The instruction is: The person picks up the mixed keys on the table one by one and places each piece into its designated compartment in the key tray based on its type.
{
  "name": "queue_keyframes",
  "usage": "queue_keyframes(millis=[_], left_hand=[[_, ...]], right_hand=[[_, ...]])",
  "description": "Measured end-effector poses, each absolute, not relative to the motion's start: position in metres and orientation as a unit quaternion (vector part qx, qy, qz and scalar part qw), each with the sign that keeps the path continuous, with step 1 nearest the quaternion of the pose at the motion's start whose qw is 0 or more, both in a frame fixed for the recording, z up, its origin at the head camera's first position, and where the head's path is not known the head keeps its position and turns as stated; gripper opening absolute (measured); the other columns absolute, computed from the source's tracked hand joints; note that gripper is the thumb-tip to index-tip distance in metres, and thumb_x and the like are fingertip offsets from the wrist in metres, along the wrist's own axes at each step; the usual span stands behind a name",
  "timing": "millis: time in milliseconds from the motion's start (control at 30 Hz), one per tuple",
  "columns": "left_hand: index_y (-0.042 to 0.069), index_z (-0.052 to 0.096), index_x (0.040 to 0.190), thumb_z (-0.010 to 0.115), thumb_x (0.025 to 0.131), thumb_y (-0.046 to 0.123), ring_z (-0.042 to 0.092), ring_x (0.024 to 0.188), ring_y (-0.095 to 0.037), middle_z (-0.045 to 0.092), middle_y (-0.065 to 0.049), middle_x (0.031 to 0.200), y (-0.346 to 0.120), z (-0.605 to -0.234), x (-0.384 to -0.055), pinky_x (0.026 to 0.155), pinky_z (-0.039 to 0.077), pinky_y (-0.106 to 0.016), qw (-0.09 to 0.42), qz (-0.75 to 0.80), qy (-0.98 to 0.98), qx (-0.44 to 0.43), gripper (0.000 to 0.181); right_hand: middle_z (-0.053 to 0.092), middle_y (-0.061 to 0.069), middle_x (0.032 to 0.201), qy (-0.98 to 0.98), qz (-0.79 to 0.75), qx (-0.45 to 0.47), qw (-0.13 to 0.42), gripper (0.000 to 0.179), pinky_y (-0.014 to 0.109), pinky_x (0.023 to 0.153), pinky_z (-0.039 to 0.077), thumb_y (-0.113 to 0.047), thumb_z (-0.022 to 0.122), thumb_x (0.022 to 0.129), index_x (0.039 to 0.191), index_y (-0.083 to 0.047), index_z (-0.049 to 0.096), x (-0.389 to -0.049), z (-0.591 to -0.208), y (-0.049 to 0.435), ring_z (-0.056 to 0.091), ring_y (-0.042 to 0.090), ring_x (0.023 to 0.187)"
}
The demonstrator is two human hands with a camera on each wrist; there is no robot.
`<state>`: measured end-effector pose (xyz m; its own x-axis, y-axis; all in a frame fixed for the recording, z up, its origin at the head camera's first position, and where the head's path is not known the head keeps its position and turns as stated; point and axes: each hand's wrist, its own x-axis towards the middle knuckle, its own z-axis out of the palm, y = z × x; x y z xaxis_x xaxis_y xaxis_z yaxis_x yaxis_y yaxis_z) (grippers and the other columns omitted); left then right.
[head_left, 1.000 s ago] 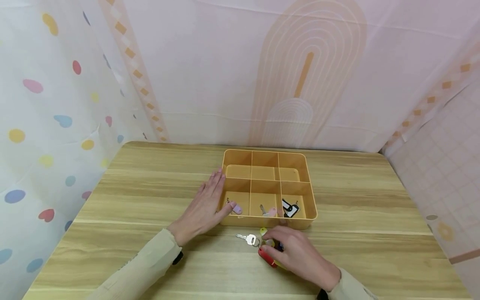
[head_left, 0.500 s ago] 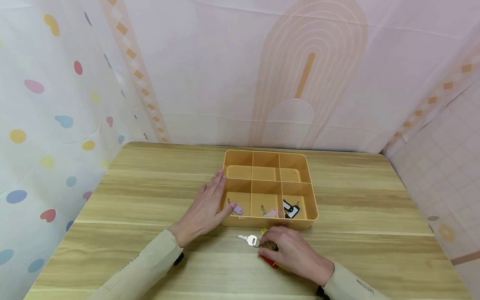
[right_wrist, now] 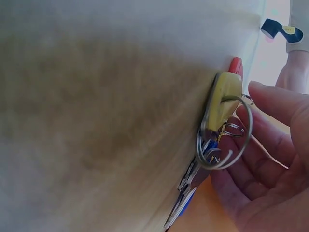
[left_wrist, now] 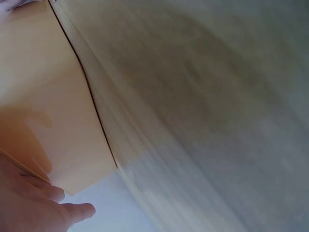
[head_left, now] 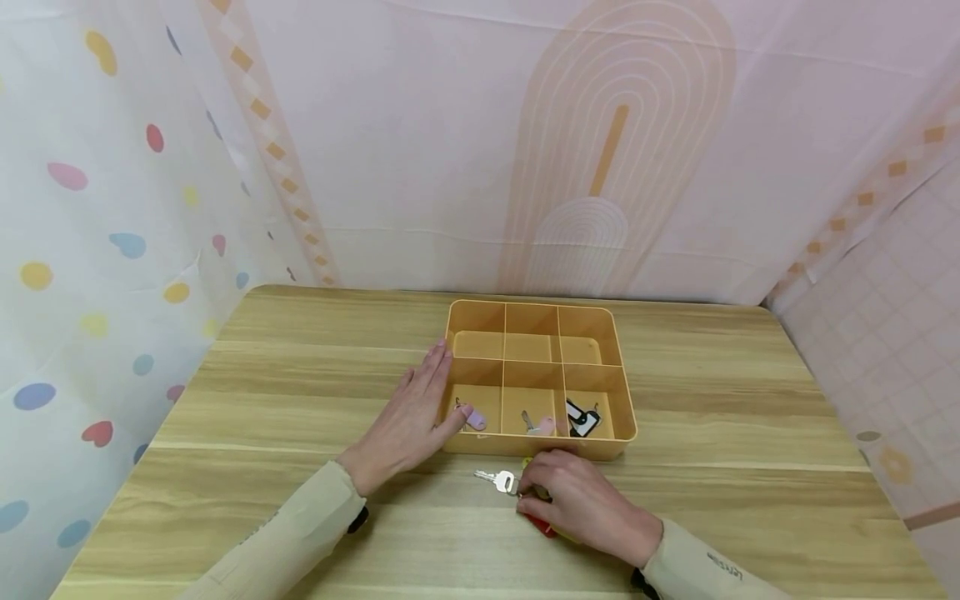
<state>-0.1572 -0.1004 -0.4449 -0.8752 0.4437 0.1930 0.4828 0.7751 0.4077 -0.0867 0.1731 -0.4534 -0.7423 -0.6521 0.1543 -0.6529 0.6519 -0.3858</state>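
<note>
My left hand (head_left: 408,421) lies along the left side of an orange divided box (head_left: 536,446), its fingers extended against the wall and its thumb over the front rim. In front of the box, my right hand (head_left: 592,504) reaches over a small pile of tagged keys. A silver key (head_left: 504,481) sticks out to the left of its fingertips. In the right wrist view, thumb and forefinger stand slightly apart around a small ring (right_wrist: 247,100). Beside them are a yellow key tag (right_wrist: 223,96) with a large split ring, a red tag (right_wrist: 236,66) and a blue tag (right_wrist: 186,207), partly hidden.
The box's front compartments hold a purple key tag (head_left: 475,417) on the left, a pink key tag (head_left: 546,426) in the middle and black-framed tags (head_left: 583,419) on the right. A wooden table (head_left: 720,467) carries everything, with a patterned curtain (head_left: 405,150) behind.
My right hand has shifted slightly left over the tags, its thumb and forefinger coming to the silver key's ring and covering more of the red tag. The left hand keeps its place on the box.
</note>
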Motion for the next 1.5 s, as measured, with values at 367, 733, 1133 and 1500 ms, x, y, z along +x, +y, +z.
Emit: queue_keyframes(millis=[367, 733, 1133, 1500], left_hand=[[-0.004, 0.011, 0.163, 0.041, 0.107, 0.052, 0.007, 0.159, -0.028, 0.002, -0.017, 0.173, -0.100, -0.445, -0.157, 0.125, 0.019, -0.053, 0.039, -0.239, -0.938, -0.246, 0.085], [-0.004, 0.011, 0.163, 0.040, 0.108, 0.050, 0.007, 0.159, -0.028, 0.003, -0.018, 0.173, -0.100, -0.445, -0.158, 0.125, 0.019, -0.050, 0.041, -0.233, -0.938, -0.252, 0.083], [-0.005, 0.012, 0.163, 0.040, 0.108, 0.049, 0.008, 0.159, -0.028, 0.003, -0.018, 0.173, -0.102, -0.445, -0.157, 0.126, 0.017, -0.049, 0.038, -0.234, -0.939, -0.250, 0.082], [-0.005, 0.012, 0.163, 0.042, 0.108, 0.049, 0.008, 0.159, -0.029, 0.003, -0.017, 0.173, -0.104, -0.444, -0.157, 0.125, 0.018, -0.053, 0.033, -0.233, -0.940, -0.247, 0.083]], right_hand=[[0.069, -0.012, 0.093, -0.900, 0.226, 0.371, 0.022, 0.005, 0.027, 0.084, 0.054, -0.015, 0.080, 0.091, 0.089, -0.018, 0.077, -0.088, -0.453, 0.178, 0.064, 0.004, 0.090], [0.073, -0.011, 0.099, -0.878, 0.313, 0.360, 0.026, 0.004, 0.024, 0.082, 0.057, -0.014, 0.077, 0.094, 0.093, -0.017, 0.079, -0.085, -0.447, 0.188, 0.067, 0.004, 0.094], [0.076, -0.005, 0.106, -0.846, 0.401, 0.346, 0.062, 0.010, 0.029, 0.086, 0.060, -0.010, 0.079, 0.091, 0.100, -0.014, 0.079, -0.077, -0.445, 0.199, 0.071, 0.010, 0.100], [0.077, -0.006, 0.102, -0.830, 0.431, 0.340, 0.103, 0.011, 0.029, 0.087, 0.059, -0.007, 0.079, 0.090, 0.099, -0.014, 0.079, -0.076, -0.433, 0.203, 0.072, 0.011, 0.097]])
